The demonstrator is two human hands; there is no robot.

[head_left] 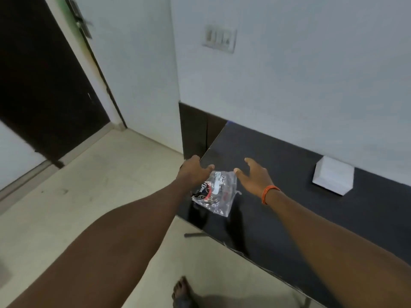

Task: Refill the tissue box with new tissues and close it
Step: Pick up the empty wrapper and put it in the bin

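Observation:
A clear plastic packet (219, 196) with red and black print lies near the left corner of a black table (289, 207). My left hand (195, 172) hovers at the packet's left edge, fingers spread, thumb close to its top corner. To the packet's right, my right hand (253, 176) is open with fingers apart, an orange band on the wrist. Neither hand grips anything. A white box (332, 175) stands farther right on the table against the wall, well away from both hands.
The table stands against a white wall with a switch plate (219, 38). Left of the table is beige floor (77, 196) and a dark door (40, 85) with a handle. A bare foot (182, 292) shows at the bottom by the table's front edge.

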